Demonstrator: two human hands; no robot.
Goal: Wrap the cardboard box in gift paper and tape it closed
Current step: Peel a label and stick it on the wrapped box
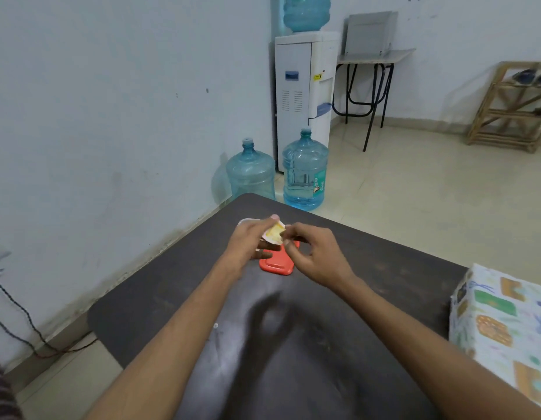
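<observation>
The box (502, 328), covered in white gift paper with coloured prints, stands at the table's right edge, partly cut off by the frame. Over the far middle of the dark table (160, 313), my left hand (251, 237) grips a small roll of yellowish tape (275, 231). My right hand (314, 253) is just to its right, its thumb and fingertips pinching at the roll's edge. Under both hands lies a flat red object (276, 263), partly hidden.
Two blue water jugs (251, 172) (305, 171) stand on the floor beyond the table, next to a white water dispenser (302, 95). A folding table (375, 59) and a wooden rack (511, 104) stand at the back right. Cables (23, 322) run down the left wall.
</observation>
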